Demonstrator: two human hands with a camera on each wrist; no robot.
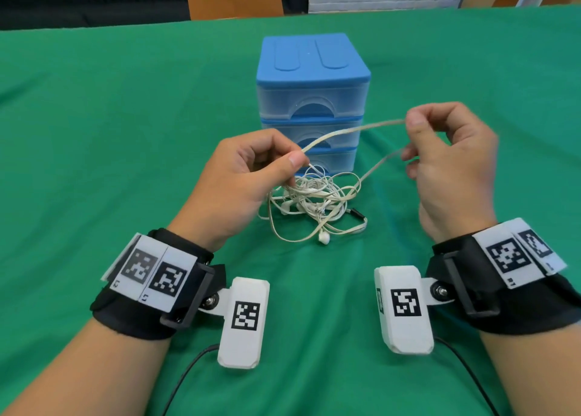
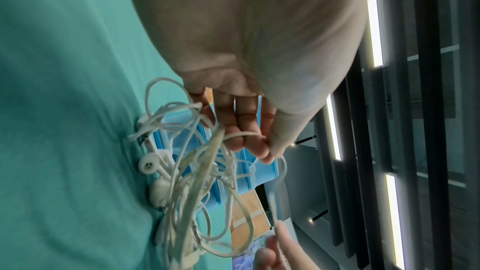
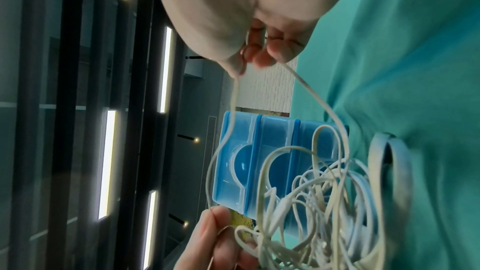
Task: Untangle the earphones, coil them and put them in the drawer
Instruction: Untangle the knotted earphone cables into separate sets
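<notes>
In the lower half of the head view, the two wrists frame the scene. Just above them, at centre frame, the earphones lie as a pale knotted heap on the green surface, one earbud spilling toward the bottom of the pile.

The left hand, left of centre, pinches a strand between thumb and forefinger directly over the heap, so it is the nearer hand to the tangle. From that pinch one length of cord runs up and to the right, its long axis roughly level across the frame, to the right hand, which pinches it at right of centre; a second strand drops from that hand back down to the heap.

Any further freeing probably pulls rightward, away from the pile.

Behind the heap stands the blue drawer unit, all three drawers closed.
</notes>
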